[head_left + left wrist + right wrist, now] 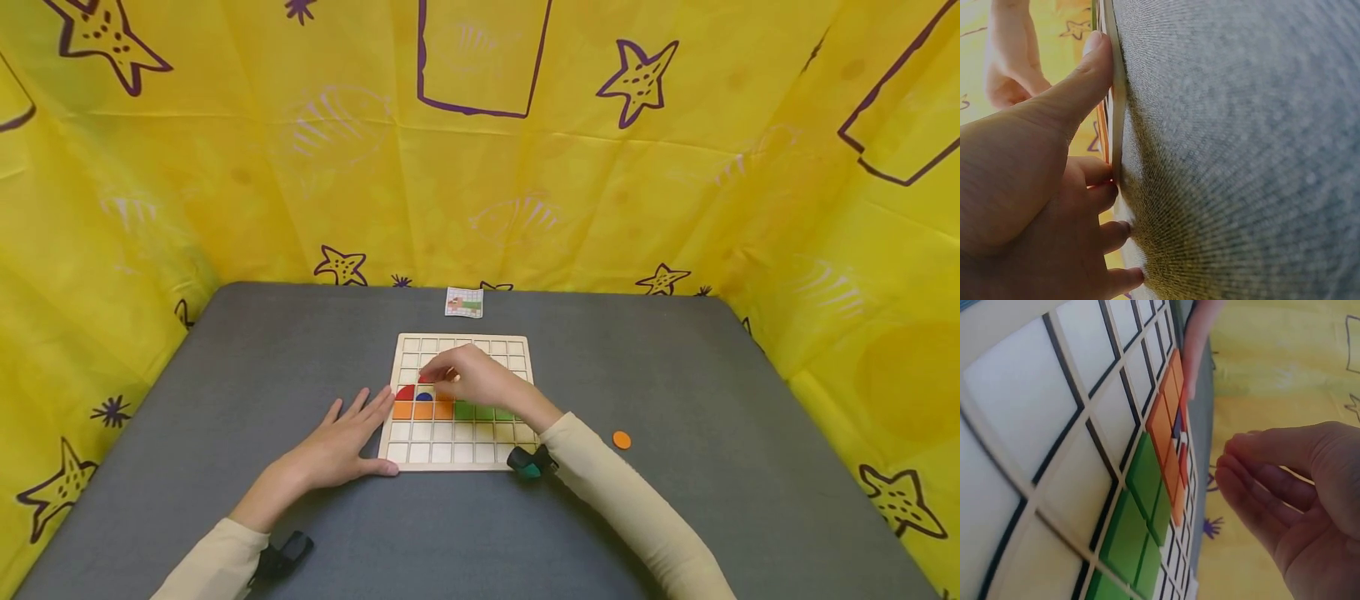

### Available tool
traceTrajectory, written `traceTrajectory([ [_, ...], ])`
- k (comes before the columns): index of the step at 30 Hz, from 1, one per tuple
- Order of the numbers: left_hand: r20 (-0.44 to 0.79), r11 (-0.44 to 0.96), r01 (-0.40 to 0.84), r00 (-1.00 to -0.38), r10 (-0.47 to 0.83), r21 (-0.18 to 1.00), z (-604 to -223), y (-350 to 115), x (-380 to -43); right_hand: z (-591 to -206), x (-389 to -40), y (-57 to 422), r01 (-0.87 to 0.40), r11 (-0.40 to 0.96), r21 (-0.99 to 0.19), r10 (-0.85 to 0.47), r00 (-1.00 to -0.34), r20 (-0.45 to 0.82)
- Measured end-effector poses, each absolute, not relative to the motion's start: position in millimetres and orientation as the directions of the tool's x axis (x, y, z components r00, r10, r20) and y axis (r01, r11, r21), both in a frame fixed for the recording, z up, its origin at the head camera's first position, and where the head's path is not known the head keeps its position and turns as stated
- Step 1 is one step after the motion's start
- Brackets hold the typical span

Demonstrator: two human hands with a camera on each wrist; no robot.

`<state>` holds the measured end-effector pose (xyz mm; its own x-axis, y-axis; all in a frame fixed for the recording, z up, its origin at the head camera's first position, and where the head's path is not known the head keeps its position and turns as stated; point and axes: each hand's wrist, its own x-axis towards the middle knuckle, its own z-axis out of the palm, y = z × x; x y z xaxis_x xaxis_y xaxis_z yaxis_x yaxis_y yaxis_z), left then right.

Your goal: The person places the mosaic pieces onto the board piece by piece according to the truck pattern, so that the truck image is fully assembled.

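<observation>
A wooden grid board lies on the table with coloured tiles in several cells. My left hand has its fingers spread, fingertips at the board's left edge and thumb at its near left corner. Above the board hovers my right hand, fingers curled and tips against the thumb; the right wrist view shows nothing between them. Beneath are a red quarter-circle tile, a blue-marked tile and a second red tile. Orange tiles and green tiles form a row, partly hidden by my right hand and arm.
A loose orange disc lies on the grey table, right of the board. Behind the board is a small printed card with a coloured grid picture. Yellow patterned cloth surrounds the table's back and sides.
</observation>
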<state>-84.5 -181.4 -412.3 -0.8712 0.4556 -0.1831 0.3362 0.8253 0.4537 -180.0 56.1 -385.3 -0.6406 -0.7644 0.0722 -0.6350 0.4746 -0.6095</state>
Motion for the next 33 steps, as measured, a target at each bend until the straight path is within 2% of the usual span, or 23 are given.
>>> traceTrajectory([
  [7,-0.198,0.832,0.323,-0.873,0.446,0.452,-412,-181,-84,-384,-179,79,-0.646,0.432,-0.629,-0.748,-0.646,0.150],
  [33,-0.200,0.838,0.313,-0.878,0.435,0.446,-411,-179,-84,-386,-154,152,-0.659,0.469,-0.588,-0.717,-0.673,0.183],
])
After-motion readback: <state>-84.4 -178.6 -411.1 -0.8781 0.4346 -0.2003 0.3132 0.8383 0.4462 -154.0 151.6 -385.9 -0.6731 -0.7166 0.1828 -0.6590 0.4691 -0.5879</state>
